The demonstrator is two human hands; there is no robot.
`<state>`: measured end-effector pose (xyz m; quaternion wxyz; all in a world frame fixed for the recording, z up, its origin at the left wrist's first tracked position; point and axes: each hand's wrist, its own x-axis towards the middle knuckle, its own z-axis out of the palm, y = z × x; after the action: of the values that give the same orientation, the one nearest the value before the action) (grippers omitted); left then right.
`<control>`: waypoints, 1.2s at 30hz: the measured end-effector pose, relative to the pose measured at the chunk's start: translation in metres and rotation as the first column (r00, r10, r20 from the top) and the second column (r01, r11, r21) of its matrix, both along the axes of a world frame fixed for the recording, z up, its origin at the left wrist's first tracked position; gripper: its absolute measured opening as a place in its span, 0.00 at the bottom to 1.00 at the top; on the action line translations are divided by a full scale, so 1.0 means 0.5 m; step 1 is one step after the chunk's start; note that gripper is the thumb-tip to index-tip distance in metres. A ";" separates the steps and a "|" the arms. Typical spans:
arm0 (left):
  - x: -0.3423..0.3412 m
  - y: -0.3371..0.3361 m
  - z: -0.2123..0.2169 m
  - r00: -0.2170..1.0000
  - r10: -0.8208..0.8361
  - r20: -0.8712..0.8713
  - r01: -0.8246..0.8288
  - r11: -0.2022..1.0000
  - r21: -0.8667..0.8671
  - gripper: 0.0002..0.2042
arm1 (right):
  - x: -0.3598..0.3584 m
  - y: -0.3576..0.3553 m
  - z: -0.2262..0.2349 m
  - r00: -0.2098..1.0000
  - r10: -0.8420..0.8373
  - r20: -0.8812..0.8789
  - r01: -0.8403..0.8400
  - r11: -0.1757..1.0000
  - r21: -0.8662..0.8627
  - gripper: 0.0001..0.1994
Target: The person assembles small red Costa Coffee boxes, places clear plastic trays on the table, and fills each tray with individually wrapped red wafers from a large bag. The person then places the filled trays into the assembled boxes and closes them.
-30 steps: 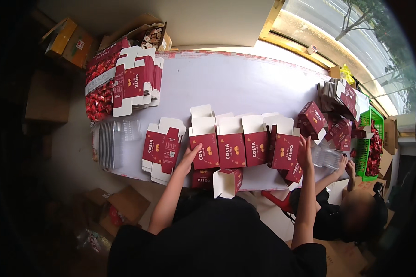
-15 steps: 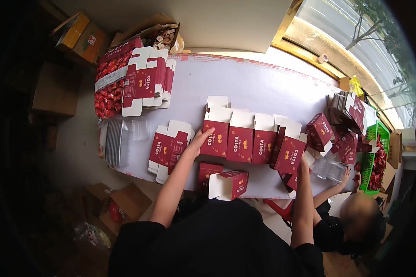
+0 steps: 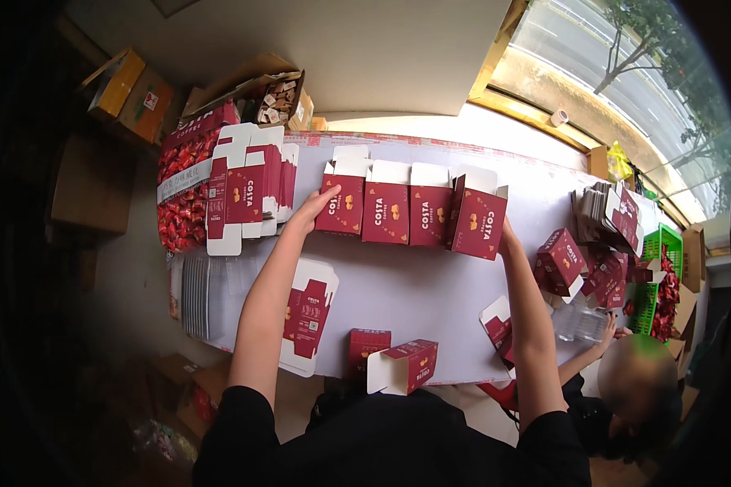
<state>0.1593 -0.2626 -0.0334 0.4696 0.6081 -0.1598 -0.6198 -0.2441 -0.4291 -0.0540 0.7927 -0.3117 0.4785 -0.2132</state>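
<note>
A row of several dark red cartons (image 3: 387, 213) with white open flaps stands across the middle of the table, squeezed between my two hands. My left hand (image 3: 312, 210) is closed on the leftmost carton, its thumb lying over the printed front. At the other end my right hand (image 3: 508, 236) presses against the side of the rightmost carton (image 3: 476, 217), which leans a little; most of its fingers are hidden. By my left forearm lies a flattened carton (image 3: 309, 317). Near the table's front edge are an open carton (image 3: 404, 367) on its side and another red carton (image 3: 367, 351).
Flat cartons (image 3: 244, 191) lie on a bag of red-wrapped sweets (image 3: 183, 183) at left, near clear plastic trays (image 3: 203, 296). At right are loose cartons (image 3: 560, 261), a carton stack (image 3: 605, 215) and a green basket (image 3: 646, 300). A co-worker's hand (image 3: 607, 333) touches clear trays (image 3: 578, 323).
Both hands have pushed the carton row toward the far side of the table and slightly left. My view has shifted too. The cartons near the front edge stay where they were.
</note>
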 end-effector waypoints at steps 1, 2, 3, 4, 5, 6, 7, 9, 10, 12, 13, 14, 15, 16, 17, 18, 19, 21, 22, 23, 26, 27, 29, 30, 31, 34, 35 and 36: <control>0.026 -0.009 0.010 0.997 -0.014 0.071 0.012 1.000 0.024 0.27 | 0.026 -0.012 -0.005 1.000 0.000 0.005 0.000 1.000 0.000 0.42; 0.060 -0.022 -0.006 0.991 -0.044 0.126 0.038 0.998 0.051 0.28 | 0.051 -0.026 -0.009 1.000 0.003 0.011 -0.003 1.000 -0.001 0.42; 0.084 -0.034 -0.002 0.978 -0.030 0.208 0.013 0.996 0.083 0.29 | 0.084 -0.040 -0.014 1.000 0.005 0.010 -0.005 1.000 0.001 0.42; 0.101 -0.046 0.005 0.955 -0.018 0.296 -0.013 0.995 0.103 0.30 | 0.109 -0.049 -0.019 1.000 0.005 0.016 -0.005 1.000 0.003 0.42; 0.127 -0.058 0.002 0.922 -0.077 0.381 0.048 0.995 0.085 0.33 | 0.134 -0.060 -0.021 1.000 0.007 0.019 -0.007 1.000 0.002 0.42; 0.139 -0.064 -0.006 0.797 -0.056 0.602 0.006 0.996 0.085 0.33 | 0.162 -0.067 -0.023 1.000 0.015 0.023 -0.015 1.000 0.000 0.43; 0.150 -0.067 -0.014 0.619 -0.037 0.784 -0.036 0.997 0.075 0.34 | 0.185 -0.074 -0.022 0.999 0.020 0.026 -0.020 1.000 -0.001 0.43; 0.139 -0.084 0.022 0.495 -0.054 0.867 -0.005 0.998 0.065 0.36 | 0.210 -0.086 -0.032 1.000 0.008 0.013 -0.008 1.000 0.004 0.43; 0.125 -0.078 0.039 0.421 -0.052 0.906 0.001 0.998 0.057 0.36 | 0.226 -0.089 -0.036 1.000 0.009 0.011 -0.010 1.000 0.007 0.43; 0.111 -0.078 0.056 0.267 -0.038 0.963 0.033 0.999 0.030 0.36 | 0.245 -0.096 -0.032 1.000 0.000 -0.003 0.000 1.000 0.004 0.44; 0.114 -0.075 0.047 0.184 -0.002 0.983 0.061 0.998 -0.010 0.37 | 0.255 -0.100 -0.030 1.000 -0.005 -0.013 0.005 1.000 0.000 0.44; 0.117 -0.069 0.045 0.104 0.023 0.994 0.080 0.996 -0.032 0.37 | 0.264 -0.102 -0.027 1.000 -0.011 -0.028 0.011 1.000 -0.005 0.44; 0.101 -0.057 0.047 0.028 0.044 0.999 0.101 0.994 -0.047 0.37 | 0.262 -0.101 -0.030 0.999 -0.017 -0.047 0.017 1.000 -0.007 0.44; 0.084 -0.045 0.050 -0.047 0.067 0.997 0.124 0.990 -0.061 0.37 | 0.257 -0.098 -0.033 0.997 -0.027 -0.075 0.026 1.000 -0.014 0.44; 0.067 -0.036 0.052 -0.095 0.089 0.992 0.150 0.986 -0.074 0.36 | 0.251 -0.095 -0.035 0.992 -0.041 -0.116 0.038 0.999 -0.026 0.45; 0.029 -0.024 0.071 -0.015 0.154 0.988 0.185 0.971 -0.149 0.34 | 0.234 -0.088 -0.035 0.983 -0.063 -0.170 0.058 0.998 -0.038 0.45; 0.002 -0.009 0.097 0.129 0.168 0.977 0.254 0.947 -0.196 0.33 | 0.218 -0.076 -0.025 0.967 -0.093 -0.239 0.081 0.995 -0.058 0.45; -0.105 0.086 0.154 0.466 0.068 0.882 0.334 0.910 -0.246 0.30 | 0.171 -0.013 0.008 0.912 -0.218 -0.348 0.173 0.973 -0.154 0.42; -0.166 0.156 0.173 0.640 -0.028 0.768 0.350 0.901 -0.259 0.29 | 0.146 0.029 0.028 0.880 -0.285 -0.380 0.214 0.952 -0.219 0.38; -0.220 0.230 0.173 0.744 -0.108 0.660 0.352 0.902 -0.250 0.28 | 0.117 0.084 0.060 0.901 -0.282 -0.330 0.210 0.949 -0.237 0.33; -0.333 0.433 0.126 0.955 -0.193 0.227 0.219 0.971 -0.096 0.29 | 0.006 0.289 0.117 0.942 -0.125 -0.312 0.041 0.964 -0.263 0.21; -0.364 0.498 0.087 0.969 -0.123 0.214 0.133 0.991 -0.030 0.29 | -0.042 0.353 0.098 0.958 0.081 -0.273 -0.147 0.962 -0.230 0.23; -0.406 0.573 0.071 0.948 -0.082 0.308 0.042 0.990 0.132 0.31 | -0.067 0.452 0.142 0.788 0.514 -0.340 -0.571 0.816 -0.091 0.36; -0.421 0.601 0.053 0.945 -0.069 0.318 0.012 0.984 0.180 0.31 | -0.090 0.488 0.124 0.638 0.642 -0.424 -0.768 0.574 -0.286 0.41; -0.433 0.618 0.006 0.980 0.036 0.194 -0.068 0.985 0.159 0.34 | -0.091 0.506 0.130 0.527 0.695 -0.489 -0.850 0.438 -0.293 0.45; -0.432 0.615 -0.047 0.858 -0.201 0.472 0.124 0.974 0.190 0.37 | -0.057 0.546 0.119 0.405 0.609 -0.682 -0.884 0.071 -0.463 0.53; -0.437 0.612 -0.088 0.876 -0.214 0.433 0.140 0.970 0.198 0.36 | -0.045 0.546 0.117 0.354 0.644 -0.678 -0.917 0.095 -0.388 0.53; -0.437 0.620 -0.157 0.887 -0.225 0.404 0.149 0.966 0.210 0.35 | -0.027 0.547 0.113 0.310 0.682 -0.663 -0.940 0.113 -0.323 0.54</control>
<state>-0.0590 0.0473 -0.1121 0.3068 0.7483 -0.2615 -0.5267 -0.2577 -0.1559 0.0027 0.4956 -0.8177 0.2368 0.1724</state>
